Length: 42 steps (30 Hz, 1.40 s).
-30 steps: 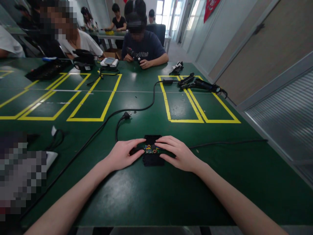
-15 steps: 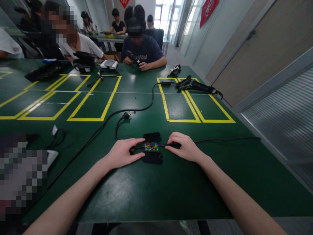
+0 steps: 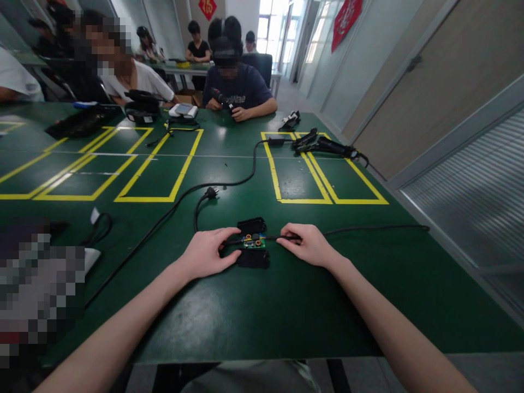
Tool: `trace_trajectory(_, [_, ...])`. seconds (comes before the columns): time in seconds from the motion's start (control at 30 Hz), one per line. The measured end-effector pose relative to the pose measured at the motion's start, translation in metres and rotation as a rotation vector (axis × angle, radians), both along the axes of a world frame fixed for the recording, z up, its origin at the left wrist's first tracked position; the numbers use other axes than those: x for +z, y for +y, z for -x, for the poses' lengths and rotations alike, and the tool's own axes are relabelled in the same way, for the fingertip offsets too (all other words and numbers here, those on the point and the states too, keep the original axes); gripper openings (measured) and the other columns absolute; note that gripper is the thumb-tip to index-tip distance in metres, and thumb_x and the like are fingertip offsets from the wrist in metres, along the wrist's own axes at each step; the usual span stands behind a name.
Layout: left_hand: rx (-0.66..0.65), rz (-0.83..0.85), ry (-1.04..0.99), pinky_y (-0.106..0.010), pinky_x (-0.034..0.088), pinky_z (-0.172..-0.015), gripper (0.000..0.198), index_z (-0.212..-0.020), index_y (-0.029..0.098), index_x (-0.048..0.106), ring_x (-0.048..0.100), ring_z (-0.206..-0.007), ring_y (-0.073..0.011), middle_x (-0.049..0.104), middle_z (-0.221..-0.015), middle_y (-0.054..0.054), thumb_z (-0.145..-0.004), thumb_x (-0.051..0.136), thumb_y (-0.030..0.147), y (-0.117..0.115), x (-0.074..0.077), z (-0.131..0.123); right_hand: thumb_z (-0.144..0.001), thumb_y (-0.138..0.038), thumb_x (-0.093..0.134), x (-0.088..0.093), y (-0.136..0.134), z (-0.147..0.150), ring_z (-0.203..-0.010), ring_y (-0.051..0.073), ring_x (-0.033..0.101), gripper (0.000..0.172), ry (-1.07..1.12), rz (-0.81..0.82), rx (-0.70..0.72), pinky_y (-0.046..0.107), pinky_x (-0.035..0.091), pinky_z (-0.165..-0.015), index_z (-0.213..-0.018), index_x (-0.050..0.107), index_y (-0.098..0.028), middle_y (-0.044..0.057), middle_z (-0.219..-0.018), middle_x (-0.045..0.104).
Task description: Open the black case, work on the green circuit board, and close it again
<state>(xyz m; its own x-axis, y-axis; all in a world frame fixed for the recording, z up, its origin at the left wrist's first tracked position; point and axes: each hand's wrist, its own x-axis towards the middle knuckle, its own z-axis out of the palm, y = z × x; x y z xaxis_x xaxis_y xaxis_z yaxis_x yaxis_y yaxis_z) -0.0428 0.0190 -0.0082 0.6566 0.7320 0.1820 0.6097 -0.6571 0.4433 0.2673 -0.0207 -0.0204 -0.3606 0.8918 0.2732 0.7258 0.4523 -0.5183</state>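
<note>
A small green circuit board (image 3: 254,240) with copper coils lies between two black plastic case halves, one behind (image 3: 251,224) and one in front (image 3: 252,258). My left hand (image 3: 209,251) grips the left ends of both halves, forefinger on the rear one and thumb on the front one. A short black cable leaves the board under that hand and ends in a plug (image 3: 211,192). On the other side, my right hand (image 3: 306,244) pinches the black cable (image 3: 272,238) a little right of the board. That cable runs on rightward over the green table. My lower fingers are partly hidden.
A long black cord with an adapter (image 3: 276,141) crosses the table to black tools (image 3: 327,144) at the back right. Yellow tape (image 3: 174,188) marks rectangles. A co-worker (image 3: 241,87) sits opposite with a driver-like tool. A blurred-out item (image 3: 36,278) lies at left.
The two case halves have shifted slightly at their left ends, and the rear one now tilts more. My right hand still pinches the cable. The view has moved a little.
</note>
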Motion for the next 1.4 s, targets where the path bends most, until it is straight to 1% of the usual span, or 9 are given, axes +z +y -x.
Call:
trace_trajectory(0.17, [0.017, -0.016, 0.021, -0.027, 0.053, -0.065, 0.040, -0.124, 0.022, 0.065, 0.070, -0.066, -0.0177, 0.077, -0.091, -0.001, -0.087, 0.064, 0.039, -0.001, 0.000, -0.003, -0.098, -0.037, 0.064, -0.002, 0.001, 0.001, -0.054, 0.013, 0.055, 0.021, 0.003, -0.033, -0.017, 0.024, 0.039, -0.054, -0.085, 0.064, -0.020, 0.000, -0.069, 0.064])
trace_trajectory(0.3, [-0.012, -0.063, 0.025, -0.030, 0.058, -0.074, 0.048, -0.133, 0.023, 0.062, 0.073, -0.084, -0.0211, 0.073, -0.106, -0.005, -0.088, 0.062, 0.040, 0.001, -0.001, -0.003, -0.099, -0.038, 0.064, -0.004, 0.001, 0.001, -0.054, 0.012, 0.054, 0.023, 0.006, -0.029, -0.039, 0.025, 0.039, -0.053, -0.085, 0.064, -0.020, -0.001, -0.067, 0.063])
trace_trajectory(0.37, [-0.029, -0.075, 0.040, -0.031, 0.059, -0.075, 0.052, -0.138, 0.023, 0.061, 0.072, -0.086, -0.0211, 0.069, -0.111, -0.006, -0.089, 0.061, 0.040, 0.003, -0.001, -0.002, -0.098, -0.039, 0.064, -0.005, 0.001, 0.001, -0.053, 0.012, 0.054, 0.023, 0.014, -0.022, -0.045, 0.025, 0.039, -0.053, -0.085, 0.065, -0.020, -0.001, -0.068, 0.064])
trace_trajectory(0.63, [-0.064, -0.077, 0.026, -0.036, 0.062, -0.082, 0.044, -0.128, 0.021, 0.066, 0.073, -0.097, -0.0245, 0.065, -0.129, -0.010, -0.087, 0.062, 0.036, 0.008, -0.001, -0.004, -0.099, -0.038, 0.062, -0.001, -0.001, 0.001, -0.055, 0.014, 0.056, 0.023, 0.031, -0.010, -0.022, 0.025, 0.040, -0.054, -0.085, 0.066, -0.020, 0.000, -0.069, 0.065])
trace_trajectory(0.8, [-0.058, -0.075, 0.023, -0.037, 0.062, -0.084, 0.043, -0.127, 0.021, 0.066, 0.072, -0.094, -0.0232, 0.066, -0.129, -0.010, -0.086, 0.062, 0.034, 0.009, -0.002, -0.006, -0.097, -0.032, 0.064, 0.000, -0.003, 0.002, -0.055, 0.014, 0.056, 0.017, 0.014, -0.008, -0.007, 0.025, 0.039, -0.054, -0.085, 0.064, -0.021, -0.001, -0.067, 0.063])
trace_trajectory(0.9, [-0.053, -0.071, 0.017, -0.038, 0.062, -0.085, 0.045, -0.126, 0.020, 0.067, 0.073, -0.095, -0.0248, 0.065, -0.128, -0.010, -0.084, 0.064, 0.033, 0.008, -0.002, -0.007, -0.097, -0.032, 0.063, 0.000, -0.003, 0.004, -0.054, 0.013, 0.055, 0.017, 0.011, -0.002, -0.004, 0.025, 0.039, -0.054, -0.085, 0.065, -0.021, -0.001, -0.066, 0.062])
trace_trajectory(1.03, [-0.039, -0.082, 0.016, -0.040, 0.062, -0.086, 0.049, -0.130, 0.020, 0.067, 0.072, -0.098, -0.0266, 0.065, -0.127, -0.011, -0.085, 0.069, 0.040, 0.006, -0.002, -0.010, -0.098, -0.031, 0.062, 0.001, -0.004, 0.005, -0.054, 0.014, 0.056, 0.017, 0.015, 0.019, -0.012, 0.025, 0.039, -0.054, -0.084, 0.064, -0.021, -0.001, -0.067, 0.063])
trace_trajectory(1.23, [0.049, -0.079, 0.013, -0.034, 0.059, -0.080, 0.032, -0.117, 0.022, 0.072, 0.072, -0.090, -0.0215, 0.067, -0.113, -0.006, -0.093, 0.066, 0.043, 0.005, -0.005, -0.015, -0.097, -0.031, 0.064, 0.000, -0.004, 0.006, -0.053, 0.012, 0.054, 0.017, 0.006, 0.023, -0.023, 0.025, 0.038, -0.055, -0.084, 0.064, -0.021, -0.002, -0.065, 0.062])
trace_trajectory(1.4, [0.048, -0.099, 0.017, -0.037, 0.059, -0.082, 0.034, -0.120, 0.022, 0.070, 0.072, -0.093, -0.0233, 0.067, -0.117, -0.006, -0.094, 0.066, 0.043, 0.006, -0.007, -0.016, -0.097, -0.031, 0.063, -0.002, -0.003, 0.006, -0.052, 0.012, 0.052, 0.018, 0.011, 0.007, -0.027, 0.024, 0.036, -0.053, -0.082, 0.063, -0.021, -0.002, -0.064, 0.060])
